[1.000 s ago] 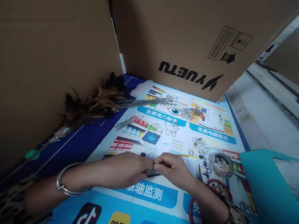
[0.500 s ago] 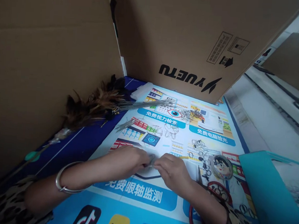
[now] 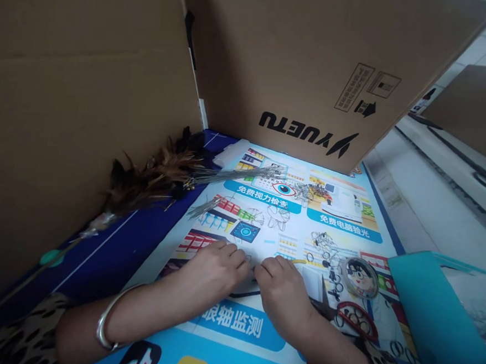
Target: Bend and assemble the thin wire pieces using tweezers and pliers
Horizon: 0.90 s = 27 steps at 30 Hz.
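Note:
My left hand, with a silver bangle on its wrist, is closed, fingers bent down over the printed sheet. Close beside it, my right hand is also closed, thumb and fingers pinched together. The fingertips almost meet; a thin, small piece shows faintly between them, too hidden to name. To the right of my right hand lies a dark-bladed tool, seemingly red-handled scissors, partly covered by my forearm. Near it are small black rings and a clear round dish.
Bundles of thin wires lie at the back left, beside brown feathers. Bent wire shapes sit on the sheet. Tall cardboard walls enclose the left and back. A teal box stands at the right.
My left hand has turned so its back and knuckles face up more. Both hands have come slightly lower, and the thin piece between them is less visible.

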Each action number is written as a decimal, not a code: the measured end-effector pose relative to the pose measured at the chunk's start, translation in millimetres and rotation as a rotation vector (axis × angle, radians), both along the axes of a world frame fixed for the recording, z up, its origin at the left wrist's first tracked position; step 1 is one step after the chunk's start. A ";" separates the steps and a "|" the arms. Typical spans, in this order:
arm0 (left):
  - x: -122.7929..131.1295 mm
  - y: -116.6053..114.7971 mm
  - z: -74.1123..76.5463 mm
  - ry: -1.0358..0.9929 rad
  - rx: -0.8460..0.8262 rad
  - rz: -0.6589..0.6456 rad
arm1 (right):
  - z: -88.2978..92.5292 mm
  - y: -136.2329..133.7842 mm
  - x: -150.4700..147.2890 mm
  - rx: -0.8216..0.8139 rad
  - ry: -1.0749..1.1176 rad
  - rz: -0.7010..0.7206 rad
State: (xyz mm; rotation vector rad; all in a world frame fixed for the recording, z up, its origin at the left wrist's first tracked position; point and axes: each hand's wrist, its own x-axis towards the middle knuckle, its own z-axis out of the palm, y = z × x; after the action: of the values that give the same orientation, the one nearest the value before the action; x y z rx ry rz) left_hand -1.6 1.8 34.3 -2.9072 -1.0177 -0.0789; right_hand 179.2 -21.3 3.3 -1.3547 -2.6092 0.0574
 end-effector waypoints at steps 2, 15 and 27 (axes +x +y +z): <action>-0.8 0.9 -0.5 -0.024 0.007 0.007 | 0.9 0.4 0.7 -0.016 0.048 -0.027; -3.6 8.4 -10.6 -0.144 -0.098 0.109 | 8.7 12.5 6.1 -0.157 0.324 -0.111; -21.6 17.6 5.6 -0.190 -0.532 0.034 | 24.0 11.9 7.4 -0.401 0.168 0.084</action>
State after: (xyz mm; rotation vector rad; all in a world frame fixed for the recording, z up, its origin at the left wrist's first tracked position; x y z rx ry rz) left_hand -23.1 19.4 39.9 -3.4081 -1.2886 -0.0966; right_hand 186.6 -9.4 27.3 -1.2827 -2.5979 0.7088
